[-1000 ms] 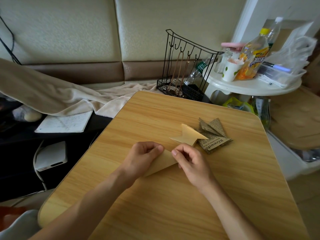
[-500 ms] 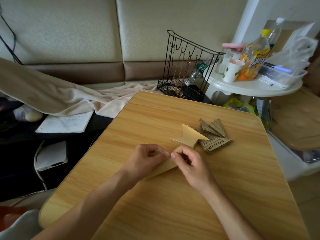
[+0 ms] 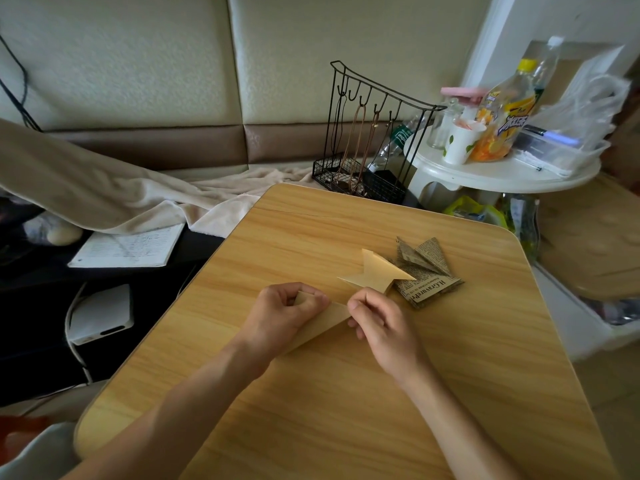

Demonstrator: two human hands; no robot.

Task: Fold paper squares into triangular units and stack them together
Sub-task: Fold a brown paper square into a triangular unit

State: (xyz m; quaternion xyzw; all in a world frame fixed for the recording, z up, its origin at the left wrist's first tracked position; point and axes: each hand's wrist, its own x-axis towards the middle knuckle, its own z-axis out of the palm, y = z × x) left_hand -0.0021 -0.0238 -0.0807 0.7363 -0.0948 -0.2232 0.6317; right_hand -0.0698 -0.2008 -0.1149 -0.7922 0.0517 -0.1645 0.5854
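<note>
A tan paper piece [image 3: 323, 322] lies folded on the wooden table [image 3: 346, 410], held between both hands. My left hand [image 3: 282, 318] curls its fingers over the paper's upper left part and pinches it. My right hand [image 3: 375, 322] pinches the paper's right tip with thumb and fingers. Just beyond the hands lies a folded tan unit [image 3: 375, 271] with pointed ends. It overlaps a stack of newsprint-patterned folded units [image 3: 427, 273] at the table's right.
A black wire rack [image 3: 367, 140] stands behind the table. A white round side table [image 3: 498, 171] at the back right carries a cup, bottles and a plastic bin. A beige blanket, a notebook [image 3: 130, 245] and a white box [image 3: 100, 313] lie to the left.
My left hand's fingers have curled further over the tan paper, folding its upper part in. My right hand's pinch has stayed at the tip. The folded units have not moved.
</note>
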